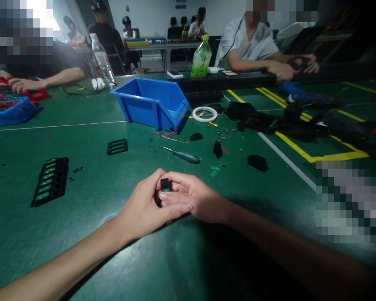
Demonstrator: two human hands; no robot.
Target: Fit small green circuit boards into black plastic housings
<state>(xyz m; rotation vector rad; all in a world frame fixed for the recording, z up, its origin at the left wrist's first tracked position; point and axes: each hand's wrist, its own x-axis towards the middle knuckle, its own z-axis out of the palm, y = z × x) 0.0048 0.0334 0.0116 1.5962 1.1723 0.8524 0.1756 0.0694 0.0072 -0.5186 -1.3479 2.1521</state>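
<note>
My left hand (144, 207) and my right hand (195, 196) meet low over the green table (90, 234), fingers curled together. Between them they grip a small black part with a green face (165, 184). A green-handled screwdriver (184, 156) lies just beyond the hands. To the left lies a long black frame with several green inserts (50, 181), and a smaller black frame (117, 146) sits behind it. Small black pieces (257, 162) and green bits (215, 170) are scattered to the right.
A blue plastic bin (152, 102) stands behind the screwdriver, with a white tape ring (204, 114) beside it. Bottles (201, 56) and black parts fill the far table. Other people sit at the left and at the back right, their hands on their own work.
</note>
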